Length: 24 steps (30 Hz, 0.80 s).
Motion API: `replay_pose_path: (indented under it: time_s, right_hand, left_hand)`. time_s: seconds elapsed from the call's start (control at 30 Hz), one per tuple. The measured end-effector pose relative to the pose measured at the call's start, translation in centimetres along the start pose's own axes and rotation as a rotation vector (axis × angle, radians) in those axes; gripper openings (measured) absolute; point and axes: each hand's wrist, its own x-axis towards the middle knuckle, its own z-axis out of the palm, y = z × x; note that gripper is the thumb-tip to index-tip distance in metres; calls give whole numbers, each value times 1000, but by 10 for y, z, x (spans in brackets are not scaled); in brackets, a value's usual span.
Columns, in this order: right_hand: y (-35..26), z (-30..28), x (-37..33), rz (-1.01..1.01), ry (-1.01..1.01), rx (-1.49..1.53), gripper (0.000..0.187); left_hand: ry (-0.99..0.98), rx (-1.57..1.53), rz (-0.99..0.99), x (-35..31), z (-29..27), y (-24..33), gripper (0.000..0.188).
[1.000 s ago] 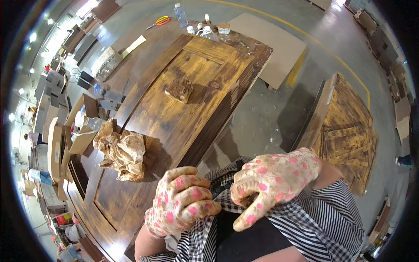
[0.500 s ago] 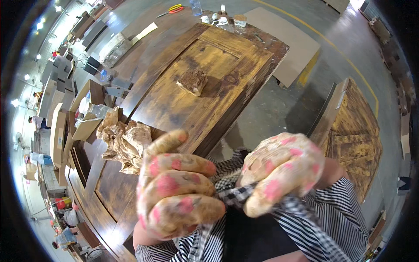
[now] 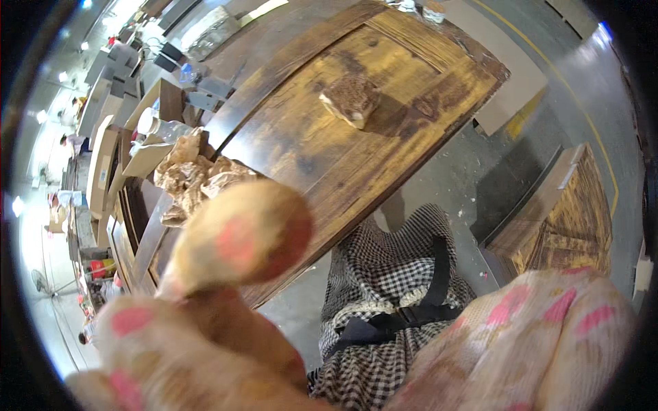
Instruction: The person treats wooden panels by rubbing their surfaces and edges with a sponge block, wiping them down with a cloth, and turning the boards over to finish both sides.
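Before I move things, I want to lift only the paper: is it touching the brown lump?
Apart. The head view shows bare panel between the paper and the brown lump.

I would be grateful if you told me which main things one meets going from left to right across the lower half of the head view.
Fan → left gloved hand → checkered cloth → right gloved hand.

2 gloved hands (image 3: pixel 185 359) (image 3: pixel 521 342), 1 checked garment (image 3: pixel 394 291), 1 brown sponge (image 3: pixel 353 97)
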Motion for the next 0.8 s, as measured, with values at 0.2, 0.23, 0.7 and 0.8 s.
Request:
replay_pose_path:
  time_s: [0.2, 0.23, 0.7, 0.8]
  right_hand:
    - [9, 1, -1, 28, -7, 82, 26]
    - [10, 0, -3, 32, -8, 82, 26]
    - [20, 8, -4, 54, -23, 202, 23]
    - [21, 9, -6, 66, -20, 235, 23]
  left_hand:
    - [24, -34, -5, -10, 0, -2, 24]
    - [28, -37, -5, -11, -1, -3, 24]
    - [79, -58, -27, -27, 3, 0, 24]
    - [103, -52, -36, -32, 6, 0, 25]
